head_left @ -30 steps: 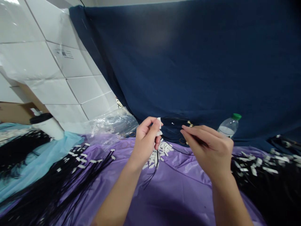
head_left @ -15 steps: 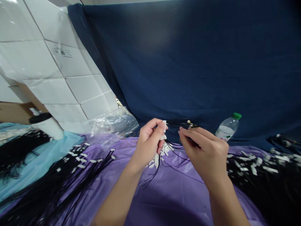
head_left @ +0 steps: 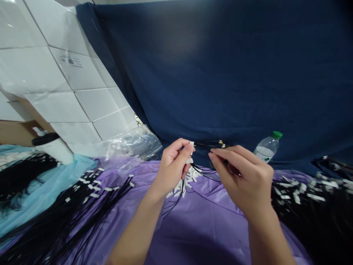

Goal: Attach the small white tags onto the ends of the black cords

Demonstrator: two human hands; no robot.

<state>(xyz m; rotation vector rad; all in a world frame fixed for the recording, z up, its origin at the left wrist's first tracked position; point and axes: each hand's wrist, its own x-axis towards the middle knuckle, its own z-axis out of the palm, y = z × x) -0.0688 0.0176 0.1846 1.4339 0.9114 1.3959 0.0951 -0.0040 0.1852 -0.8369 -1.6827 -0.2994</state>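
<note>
Purple plastic sheeting (head_left: 198, 224) covers the surface, and both hands work just above its far edge, close in front of the dark blue cloth backdrop (head_left: 220, 73). The left hand (head_left: 172, 167) is pinched shut on a small white paper tag (head_left: 191, 148), thumb and forefinger holding it upright, with a bundle of thin black cords (head_left: 179, 193) hanging from below the fist toward the sheeting. The right hand (head_left: 242, 176) is closed too, its fingertips pressed on a single thin black cord (head_left: 205, 144) that runs nearly level from the tag across to them. The two hands sit near each other but do not touch.

Doing this step well looks like a matter of keeping that cord taut and level, so its end stays aimed at the tag rather than drooping. Gripping close to the cord's tip would likely give the most control. The left hand should probably hold the tag steady and let the right hand do the moving. Whether the cord has already passed through the tag is too small to tell.

Just below the left hand lies a heap of loose white tags (head_left: 187, 180). Left of the hands, tagged black cords (head_left: 91, 198) fan out; right of them lies another such pile (head_left: 309, 198). A clear plastic water bottle with a green cap (head_left: 266, 149) stands beyond the right hand, against the backdrop.
</note>
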